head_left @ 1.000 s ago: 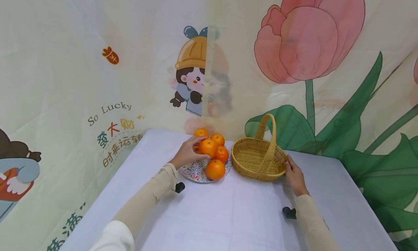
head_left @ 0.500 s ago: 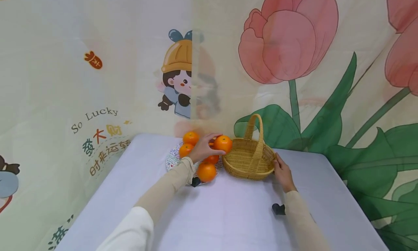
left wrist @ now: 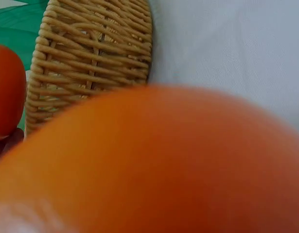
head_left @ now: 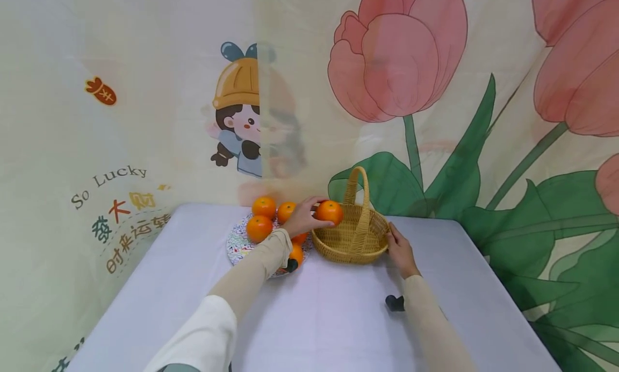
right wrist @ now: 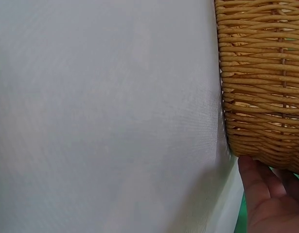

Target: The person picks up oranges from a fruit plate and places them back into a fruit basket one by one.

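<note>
My left hand holds an orange between thumb and fingers, above the left rim of a wicker basket with a tall handle. In the left wrist view this orange shows at the left edge, beside the basket's woven wall. Another orange, blurred and very near, fills the lower part. My right hand grips the basket's right end; in the right wrist view its fingertips touch the weave low at the side. The bottom of the basket is partly hidden.
Left of the basket, a patterned plate bears several oranges, some partly behind my left forearm. A white cloth covers the table. A printed curtain with tulips and a cartoon figure hangs behind.
My left hand has lifted the orange off the pile on the plate and carried it right to the basket's rim. My right hand stays at the basket. The head view has turned right.
</note>
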Motion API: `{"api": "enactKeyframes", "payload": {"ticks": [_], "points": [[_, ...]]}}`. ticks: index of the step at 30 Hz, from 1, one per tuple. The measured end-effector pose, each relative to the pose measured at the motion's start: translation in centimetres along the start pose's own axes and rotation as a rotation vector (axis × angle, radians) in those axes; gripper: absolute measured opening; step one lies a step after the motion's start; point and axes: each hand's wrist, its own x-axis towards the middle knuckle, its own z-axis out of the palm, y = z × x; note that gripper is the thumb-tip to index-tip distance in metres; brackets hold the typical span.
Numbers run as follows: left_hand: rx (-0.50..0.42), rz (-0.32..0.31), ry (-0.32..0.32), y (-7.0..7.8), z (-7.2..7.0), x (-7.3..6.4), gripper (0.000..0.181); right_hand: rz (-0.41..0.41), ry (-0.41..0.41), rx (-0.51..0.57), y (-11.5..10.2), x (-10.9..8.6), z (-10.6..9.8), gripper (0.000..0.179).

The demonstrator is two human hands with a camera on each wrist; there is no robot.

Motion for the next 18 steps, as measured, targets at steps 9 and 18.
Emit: {"api": "enactKeyframes", "payload": {"ticks": [9, 18], "points": [[0.038, 0.001, -0.027, -0.5, 1.6, 1.4, 0.08, 0.016, 0.016, 0.025, -0.4, 0.2, 0.6, 0.05], [0.102, 0.046, -0.044, -0.6, 3.8, 3.3, 0.079, 0.025, 0.028, 0.048, 0.0, 0.0, 0.3, 0.05]]}}
